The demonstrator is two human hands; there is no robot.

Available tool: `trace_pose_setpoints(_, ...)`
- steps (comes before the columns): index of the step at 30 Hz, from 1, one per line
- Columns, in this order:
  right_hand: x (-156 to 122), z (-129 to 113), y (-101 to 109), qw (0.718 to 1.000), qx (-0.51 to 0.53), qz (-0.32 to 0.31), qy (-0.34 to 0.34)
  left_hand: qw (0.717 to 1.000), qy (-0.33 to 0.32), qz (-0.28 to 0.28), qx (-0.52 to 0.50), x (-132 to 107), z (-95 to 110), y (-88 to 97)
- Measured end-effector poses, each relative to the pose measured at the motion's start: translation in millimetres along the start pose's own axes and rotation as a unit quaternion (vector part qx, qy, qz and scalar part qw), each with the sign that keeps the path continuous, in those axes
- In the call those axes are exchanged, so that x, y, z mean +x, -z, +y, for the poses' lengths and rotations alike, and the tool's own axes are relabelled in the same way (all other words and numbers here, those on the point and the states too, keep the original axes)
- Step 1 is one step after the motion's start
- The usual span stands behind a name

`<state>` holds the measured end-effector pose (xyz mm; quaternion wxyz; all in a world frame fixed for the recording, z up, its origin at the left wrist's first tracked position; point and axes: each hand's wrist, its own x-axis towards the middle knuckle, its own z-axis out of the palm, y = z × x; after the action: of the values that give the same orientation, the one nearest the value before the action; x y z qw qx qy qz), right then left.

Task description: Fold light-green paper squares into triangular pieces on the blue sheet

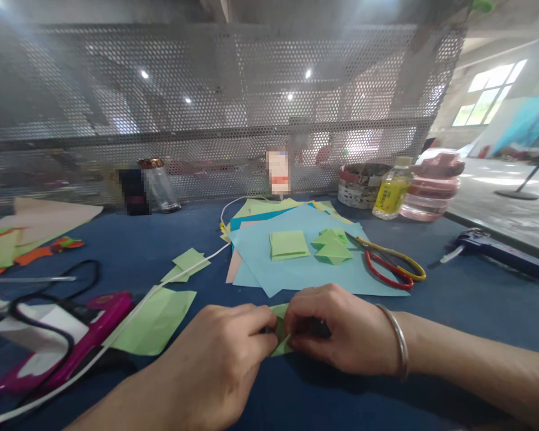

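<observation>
A small piece of green paper (279, 311) is held low over the blue tabletop, partly hidden by fingers. My left hand (227, 350) pinches its left side between thumb and fingers. On the other side my right hand (330, 329), a silver bangle at its wrist, grips the paper with curled fingers. Just beyond lie light blue sheets (269, 278), bearing a stack of green paper squares (290, 245) and several folded green pieces (335, 248). Scissors with red and yellow handles (388, 266) rest at the right edge of the sheets.
Left of my hands are green sheets (159, 320), a white cable (135, 311) and a magenta power strip (112, 311). A glue gun (498, 248) lies at right. Behind stand a yellow-labelled bottle (390, 194), a pink bottle (431, 188), a basket (359, 191) and a perforated metal panel (251, 78).
</observation>
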<state>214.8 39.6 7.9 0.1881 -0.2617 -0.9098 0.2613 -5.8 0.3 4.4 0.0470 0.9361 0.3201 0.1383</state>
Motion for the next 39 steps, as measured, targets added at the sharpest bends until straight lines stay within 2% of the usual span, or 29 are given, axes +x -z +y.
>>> trace_pose_setpoints(6,2.4,10.2,-4.1,0.997,0.007,0.028,0.067,1.000,0.002,-0.005,-0.016,-1.1,0.5,1.5)
trace_pose_setpoints(19,2.4,11.9,-0.1,0.995,-0.011,0.009,0.095,0.999,-0.030,0.024,-0.007,-0.4,1.6,2.7)
trace_pose_setpoints(25,1.8,10.9,1.2,0.994,-0.021,0.005,0.105,0.995,-0.039,0.093,0.000,0.2,4.1,2.4)
trace_pose_setpoints(32,1.9,11.9,0.1,0.994,-0.026,0.014,0.108,0.998,0.006,0.048,-0.037,3.4,3.5,-5.8)
trace_pose_setpoints(39,2.7,13.6,-1.8,0.994,-0.030,0.013,0.104,0.997,0.019,0.062,-0.044,5.8,2.9,-9.8)
